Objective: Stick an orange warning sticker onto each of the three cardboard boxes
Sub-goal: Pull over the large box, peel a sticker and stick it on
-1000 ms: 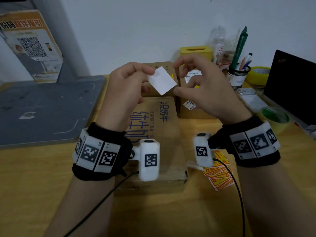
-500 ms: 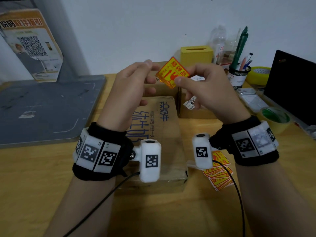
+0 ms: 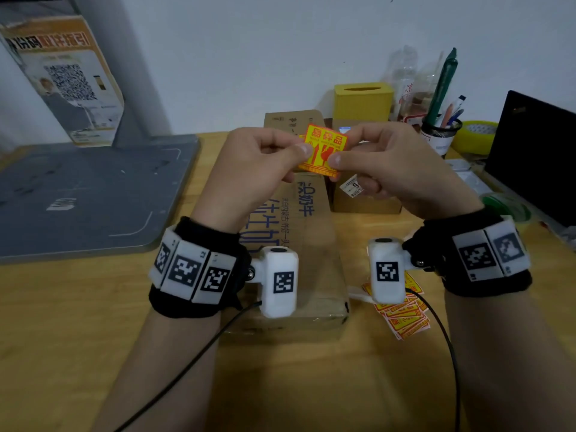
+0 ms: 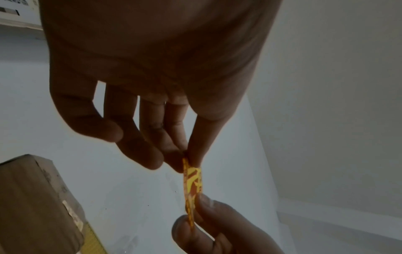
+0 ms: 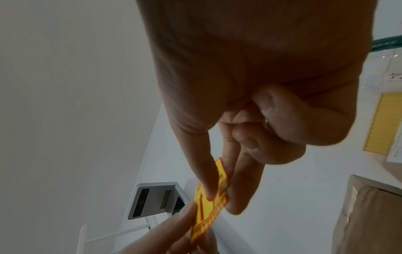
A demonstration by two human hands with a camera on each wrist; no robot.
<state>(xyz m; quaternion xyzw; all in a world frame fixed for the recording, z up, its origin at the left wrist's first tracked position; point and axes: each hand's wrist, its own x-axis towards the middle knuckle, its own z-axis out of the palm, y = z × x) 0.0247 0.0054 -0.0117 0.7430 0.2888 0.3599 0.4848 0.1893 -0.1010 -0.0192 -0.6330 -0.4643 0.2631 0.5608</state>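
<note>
Change: one second ago the hands showed the white back of the sticker; now its printed orange face is turned to the camera.
Grip: left hand and right hand both pinch the orange warning sticker between thumb and fingertips, in the air above the long cardboard box.
Meaning: I think the backing is about to be peeled; no box visibly has an orange sticker yet.
Other boxes: far box and right box stand behind.
Surface: wooden desk, spare stickers beside the long box.
Room: white wall, grey board, yellow tissue box, pen holder.
</note>
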